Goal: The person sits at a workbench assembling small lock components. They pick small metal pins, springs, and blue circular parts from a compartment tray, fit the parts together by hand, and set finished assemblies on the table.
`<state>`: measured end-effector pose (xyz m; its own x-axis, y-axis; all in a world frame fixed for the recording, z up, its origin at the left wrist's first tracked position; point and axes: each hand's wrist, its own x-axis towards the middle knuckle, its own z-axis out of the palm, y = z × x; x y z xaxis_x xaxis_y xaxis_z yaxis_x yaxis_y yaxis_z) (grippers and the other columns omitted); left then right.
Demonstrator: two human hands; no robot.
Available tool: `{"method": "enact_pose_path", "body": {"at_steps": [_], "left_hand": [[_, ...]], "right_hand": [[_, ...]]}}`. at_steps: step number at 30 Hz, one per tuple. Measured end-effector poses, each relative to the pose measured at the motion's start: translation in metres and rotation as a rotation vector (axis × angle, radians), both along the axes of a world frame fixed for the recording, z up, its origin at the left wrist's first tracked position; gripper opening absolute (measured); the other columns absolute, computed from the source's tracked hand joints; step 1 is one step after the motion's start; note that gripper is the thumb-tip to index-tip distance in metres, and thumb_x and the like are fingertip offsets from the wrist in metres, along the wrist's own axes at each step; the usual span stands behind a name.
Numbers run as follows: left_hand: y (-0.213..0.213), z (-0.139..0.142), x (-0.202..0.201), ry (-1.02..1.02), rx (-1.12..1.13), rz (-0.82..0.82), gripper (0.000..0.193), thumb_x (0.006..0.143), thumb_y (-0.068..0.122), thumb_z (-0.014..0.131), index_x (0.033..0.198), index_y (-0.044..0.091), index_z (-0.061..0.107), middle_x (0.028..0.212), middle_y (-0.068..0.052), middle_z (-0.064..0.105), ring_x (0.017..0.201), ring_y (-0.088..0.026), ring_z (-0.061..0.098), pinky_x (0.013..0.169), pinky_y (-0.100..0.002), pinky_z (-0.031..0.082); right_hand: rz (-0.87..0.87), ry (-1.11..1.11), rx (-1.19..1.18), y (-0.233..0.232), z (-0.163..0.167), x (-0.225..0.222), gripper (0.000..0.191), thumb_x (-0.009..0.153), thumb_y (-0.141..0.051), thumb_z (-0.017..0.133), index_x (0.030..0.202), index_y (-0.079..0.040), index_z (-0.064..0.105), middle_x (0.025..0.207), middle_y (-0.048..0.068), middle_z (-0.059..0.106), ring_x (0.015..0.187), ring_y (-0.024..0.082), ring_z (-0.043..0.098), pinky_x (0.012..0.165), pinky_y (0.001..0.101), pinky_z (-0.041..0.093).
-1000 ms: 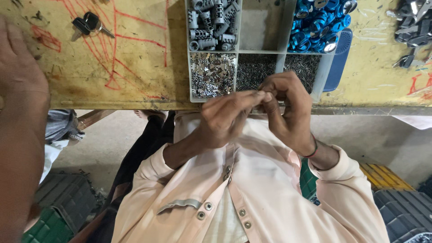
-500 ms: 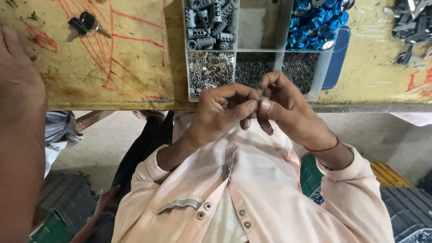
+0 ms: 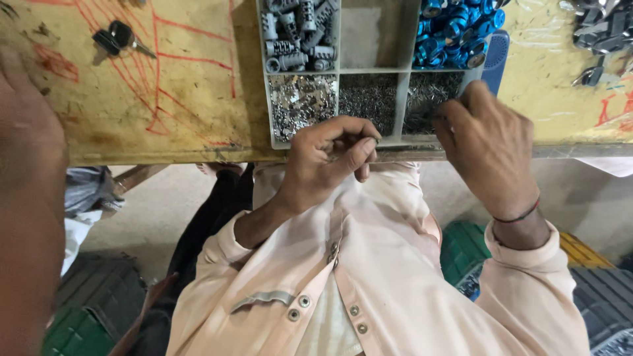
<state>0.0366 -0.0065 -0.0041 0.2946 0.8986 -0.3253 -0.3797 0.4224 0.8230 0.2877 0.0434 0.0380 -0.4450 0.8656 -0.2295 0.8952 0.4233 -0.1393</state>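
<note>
Your left hand point(image 3: 326, 158) sits at the near edge of the bench point(image 3: 165, 99), fingers curled in with thumb and forefinger pinched on a tiny metal part point(image 3: 373, 140) that barely shows between them; it looks stiff, light and slick, the kind of piece that skips away if the pinch slackens, so hold it by its sides with the fingertips. Your right hand point(image 3: 491, 148) reaches over the divided tray point(image 3: 336, 46) at its 5 o'clock corner, fingertips dipped into the compartment of fine dark pins point(image 3: 428, 95); whether it has one pinched you cannot tell, since the fingers hide it. Those pins will be thin, rigid and easily dropped, best lifted singly by the shank. At 9 o'clock from them lie a second heap of dark pins point(image 3: 370, 95) and a compartment of shiny metal bits point(image 3: 300, 102). Grey ribbed plugs point(image 3: 297, 33) fill the tray's 11 o'clock cell, blue caps point(image 3: 455, 29) the 1 o'clock one. Keys point(image 3: 119, 38) lie far off at 10 o'clock.
</note>
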Motion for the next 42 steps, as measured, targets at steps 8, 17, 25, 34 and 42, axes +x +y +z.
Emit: {"method": "enact_pose_path", "body": {"at_steps": [8,17,25,34,42], "left_hand": [[0.002,0.006,0.0,0.154,0.112,-0.02,0.014,0.106,0.012,0.067,0.108,-0.002,0.068,0.097,-0.002,0.063,0.074,-0.006,0.064,0.065,-0.021,0.055],[0.002,0.005,0.005,0.042,0.045,0.014,0.012,0.104,0.008,0.065,0.11,-0.002,0.065,0.099,-0.002,0.063,0.079,-0.005,0.065,0.068,-0.021,0.057],[0.0,0.002,0.0,0.052,0.07,-0.005,0.012,0.105,0.01,0.067,0.109,-0.001,0.065,0.097,-0.001,0.063,0.078,-0.002,0.06,0.068,-0.019,0.052],[-0.004,0.007,0.015,0.119,0.075,0.095,0.02,0.107,0.016,0.065,0.115,-0.002,0.064,0.096,-0.004,0.069,0.08,-0.008,0.066,0.073,-0.023,0.057],[-0.005,0.006,0.01,-0.138,-0.07,0.086,0.024,0.109,0.017,0.063,0.119,-0.005,0.062,0.1,-0.008,0.071,0.086,-0.012,0.07,0.075,-0.028,0.062]], "right_hand": [[0.003,0.148,0.029,0.007,0.003,-0.008,0.01,0.102,-0.017,0.075,0.104,-0.011,0.067,0.095,0.007,0.055,0.082,0.027,0.063,0.066,0.0417,0.047],[-0.208,0.506,-0.016,0.007,0.014,-0.032,0.01,0.099,-0.001,0.069,0.103,0.0,0.06,0.1,0.015,0.06,0.074,0.033,0.064,0.06,0.0422,0.049],[-0.245,0.519,-0.055,-0.004,-0.014,0.003,0.013,0.109,0.003,0.073,0.112,-0.002,0.061,0.108,0.013,0.062,0.078,0.026,0.065,0.067,0.035,0.05],[-0.455,1.12,-0.262,-0.026,-0.005,-0.05,0.011,0.108,-0.001,0.069,0.11,-0.001,0.059,0.096,0.007,0.058,0.072,0.009,0.059,0.064,0.0215,0.047],[-0.29,0.895,-0.11,-0.046,-0.017,-0.047,0.014,0.101,0.001,0.074,0.108,0.002,0.062,0.1,0.01,0.062,0.073,0.012,0.063,0.065,0.0252,0.052]]}}
